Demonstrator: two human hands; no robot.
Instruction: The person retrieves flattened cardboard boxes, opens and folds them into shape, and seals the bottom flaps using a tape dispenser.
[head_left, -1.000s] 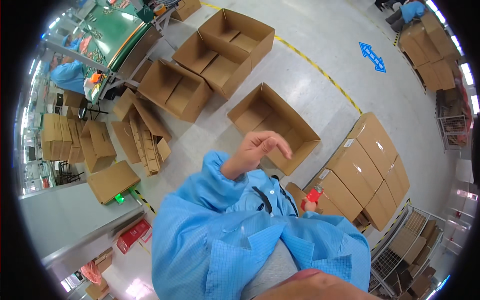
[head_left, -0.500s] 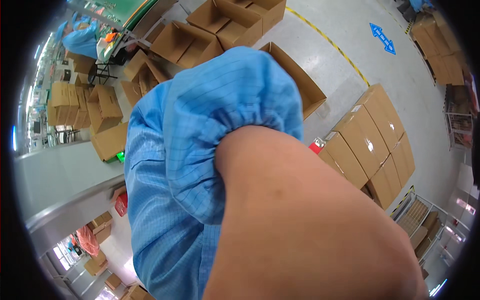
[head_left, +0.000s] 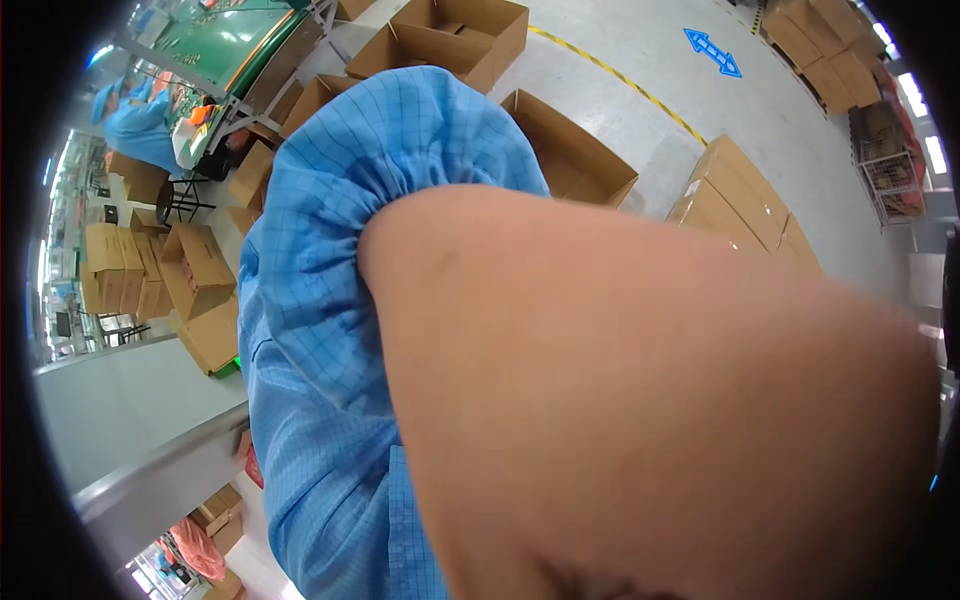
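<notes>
A bare forearm point(head_left: 600, 370), seemingly my left, fills much of the head view, raised close to the camera. It comes out of the gathered cuff of a blue checked sleeve point(head_left: 330, 230) and runs toward the lower right, where it turns dark and blurred. My left hand, past the forearm, does not show, so neither do its fingers or anything they might touch. Below the cuff hangs more of the blue garment point(head_left: 310, 490). No part of my right hand can be seen.
Open cardboard boxes point(head_left: 570, 150) stand beyond the sleeve. Sealed cartons point(head_left: 740, 195) sit to the right, partly behind the forearm. A grey panel with a metal edge point(head_left: 150, 400) is at left. A person in blue point(head_left: 140, 130) is by a green work surface point(head_left: 225, 45).
The forearm has swung higher and appears larger, covering more of the sealed cartons and the right side. Its cuff has shifted left, and the background has shifted too.
</notes>
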